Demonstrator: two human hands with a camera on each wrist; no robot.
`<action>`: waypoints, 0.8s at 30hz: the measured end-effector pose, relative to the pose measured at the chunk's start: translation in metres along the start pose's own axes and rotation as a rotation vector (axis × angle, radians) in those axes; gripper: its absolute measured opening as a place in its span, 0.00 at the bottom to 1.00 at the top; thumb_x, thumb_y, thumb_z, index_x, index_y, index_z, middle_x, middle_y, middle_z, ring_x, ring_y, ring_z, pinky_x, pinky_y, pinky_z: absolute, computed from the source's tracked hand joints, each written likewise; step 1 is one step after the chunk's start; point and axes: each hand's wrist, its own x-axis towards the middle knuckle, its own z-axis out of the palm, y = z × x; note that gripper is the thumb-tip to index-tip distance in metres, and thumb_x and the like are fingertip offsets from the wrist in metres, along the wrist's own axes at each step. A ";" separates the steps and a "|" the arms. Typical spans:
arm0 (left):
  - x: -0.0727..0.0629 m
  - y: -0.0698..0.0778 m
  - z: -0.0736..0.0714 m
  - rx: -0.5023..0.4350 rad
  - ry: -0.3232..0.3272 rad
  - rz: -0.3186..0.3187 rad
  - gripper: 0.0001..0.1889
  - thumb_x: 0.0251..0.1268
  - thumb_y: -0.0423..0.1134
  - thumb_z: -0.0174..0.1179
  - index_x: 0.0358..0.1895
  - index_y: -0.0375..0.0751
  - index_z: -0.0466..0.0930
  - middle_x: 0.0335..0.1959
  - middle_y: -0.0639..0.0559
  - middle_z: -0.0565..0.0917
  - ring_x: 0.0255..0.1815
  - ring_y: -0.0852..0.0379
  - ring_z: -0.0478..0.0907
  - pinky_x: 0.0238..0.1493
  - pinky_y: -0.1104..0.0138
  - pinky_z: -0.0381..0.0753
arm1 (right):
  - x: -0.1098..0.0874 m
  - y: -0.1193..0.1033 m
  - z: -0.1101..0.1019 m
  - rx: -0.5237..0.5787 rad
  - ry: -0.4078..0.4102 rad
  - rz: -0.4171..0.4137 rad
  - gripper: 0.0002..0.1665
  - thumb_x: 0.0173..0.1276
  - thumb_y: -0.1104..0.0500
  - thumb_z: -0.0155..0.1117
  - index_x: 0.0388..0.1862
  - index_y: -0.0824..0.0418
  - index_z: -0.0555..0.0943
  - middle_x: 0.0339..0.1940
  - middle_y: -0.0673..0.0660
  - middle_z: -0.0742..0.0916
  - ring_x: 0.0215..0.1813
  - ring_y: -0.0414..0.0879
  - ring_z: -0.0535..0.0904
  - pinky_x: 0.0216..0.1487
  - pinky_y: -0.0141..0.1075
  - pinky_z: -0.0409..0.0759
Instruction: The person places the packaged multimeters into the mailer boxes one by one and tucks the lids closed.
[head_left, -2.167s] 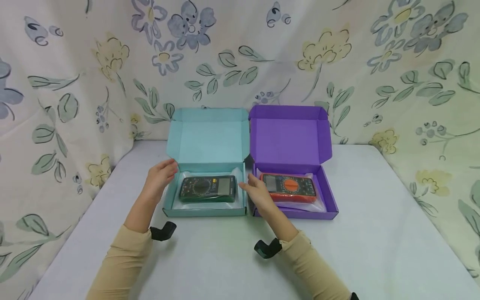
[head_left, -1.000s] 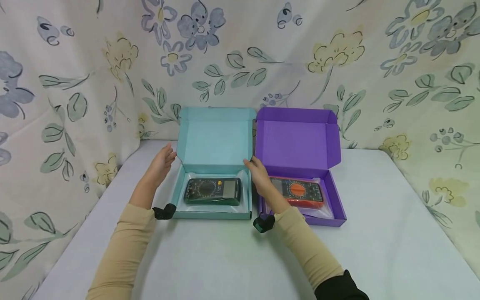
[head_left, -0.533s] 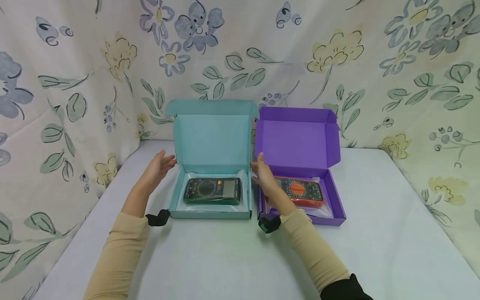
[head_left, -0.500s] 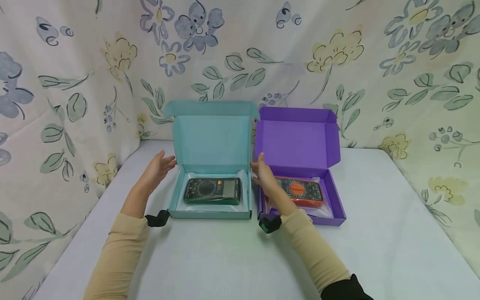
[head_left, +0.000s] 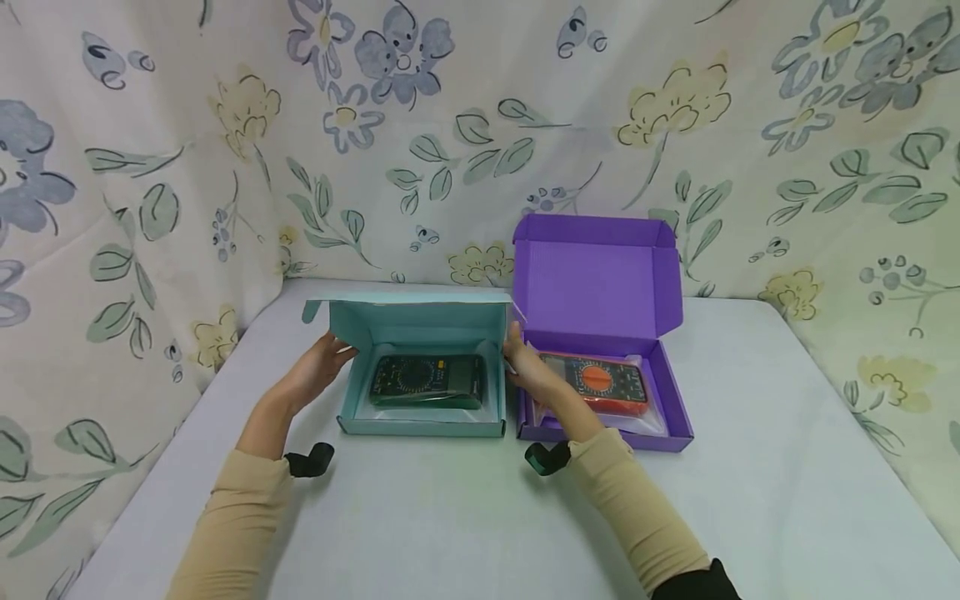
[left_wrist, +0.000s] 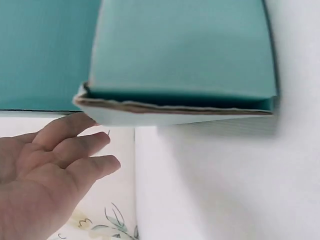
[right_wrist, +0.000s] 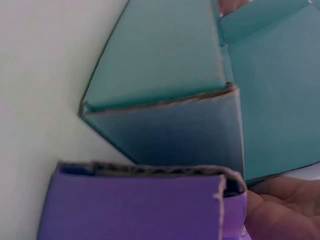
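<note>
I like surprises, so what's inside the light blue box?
Inside the light blue box is a dark meter with a round dial, in see-through plastic wrap. Whatever is under the meter can't be seen.

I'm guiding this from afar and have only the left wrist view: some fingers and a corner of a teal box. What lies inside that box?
Observer: A dark meter lies in the teal box, as the head view shows.
Operator: My view cuts off on that side. What is at its right side?
Observer: The right hand is there.
Operator: Anything else over that way?
Observer: Yes, a purple box stands open there, with a red meter inside, partly hidden by the arm.
</note>
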 end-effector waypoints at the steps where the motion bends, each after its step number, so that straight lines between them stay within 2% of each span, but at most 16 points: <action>1: 0.000 -0.002 0.000 0.011 0.000 0.007 0.41 0.74 0.65 0.17 0.77 0.38 0.27 0.77 0.32 0.37 0.77 0.35 0.32 0.71 0.42 0.28 | 0.000 0.000 0.000 -0.009 -0.016 -0.010 0.50 0.73 0.34 0.07 0.76 0.73 0.36 0.77 0.72 0.43 0.77 0.63 0.35 0.73 0.57 0.44; 6: -0.005 -0.011 0.001 0.046 -0.014 0.010 0.43 0.74 0.65 0.14 0.76 0.32 0.30 0.77 0.32 0.36 0.77 0.37 0.28 0.70 0.40 0.27 | -0.003 -0.001 -0.002 0.029 -0.012 0.001 0.49 0.75 0.35 0.09 0.76 0.75 0.36 0.77 0.72 0.43 0.77 0.63 0.36 0.73 0.57 0.44; 10: -0.007 -0.015 0.000 0.048 0.004 0.006 0.43 0.74 0.66 0.15 0.77 0.32 0.32 0.78 0.35 0.36 0.77 0.38 0.27 0.70 0.38 0.29 | -0.009 -0.008 -0.010 0.099 0.055 0.052 0.44 0.80 0.40 0.17 0.75 0.77 0.44 0.76 0.72 0.51 0.77 0.63 0.45 0.73 0.52 0.51; 13: -0.011 -0.009 -0.002 0.004 0.055 0.027 0.43 0.74 0.65 0.14 0.76 0.30 0.33 0.77 0.34 0.37 0.77 0.38 0.29 0.71 0.41 0.31 | -0.016 -0.019 -0.016 0.180 0.134 0.029 0.42 0.81 0.43 0.21 0.73 0.78 0.52 0.74 0.73 0.58 0.75 0.62 0.54 0.73 0.49 0.56; 17: -0.019 0.006 -0.007 -0.128 0.129 0.106 0.44 0.74 0.65 0.16 0.76 0.27 0.36 0.76 0.31 0.42 0.77 0.38 0.36 0.73 0.49 0.34 | -0.026 -0.039 -0.019 0.244 0.202 -0.056 0.41 0.81 0.43 0.24 0.72 0.77 0.57 0.72 0.71 0.64 0.73 0.60 0.60 0.71 0.46 0.60; 20: -0.023 0.014 -0.008 -0.164 0.138 0.148 0.45 0.74 0.65 0.18 0.75 0.26 0.39 0.75 0.30 0.46 0.76 0.39 0.42 0.74 0.55 0.39 | -0.032 -0.051 -0.018 0.212 0.191 -0.083 0.43 0.80 0.40 0.25 0.72 0.75 0.59 0.72 0.70 0.66 0.72 0.59 0.63 0.69 0.46 0.63; 24: -0.028 0.019 -0.007 -0.129 0.121 0.131 0.46 0.74 0.66 0.18 0.75 0.25 0.41 0.74 0.29 0.48 0.76 0.38 0.45 0.74 0.60 0.47 | -0.037 -0.059 -0.014 0.151 0.154 -0.055 0.44 0.80 0.38 0.23 0.71 0.75 0.60 0.72 0.70 0.65 0.71 0.61 0.63 0.69 0.46 0.63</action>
